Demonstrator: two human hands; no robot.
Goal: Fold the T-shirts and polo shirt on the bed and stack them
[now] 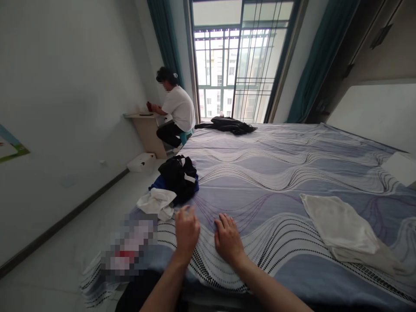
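My right hand (228,238) rests palm down on the patterned bedsheet (247,255), its fingers stretched out and holding nothing. To its left, my left hand (187,232) hovers at or just over the sheet. Its fingers are loosely bent and slightly blurred, with nothing seen in them. Close beyond it lies a crumpled white cloth (158,200), beside a heap of black clothing (178,175) with white stripes and something blue underneath. A folded white garment (339,223) lies flat on the sheet, well to the right of my right hand.
A pixelated patch hides things at the bed's left edge. Black clothing (225,125) lies at the far end. Beyond the bed's left side, a person (178,106) sits on a stool at a small desk (144,130). A white box (141,162) stands on the floor by the wall.
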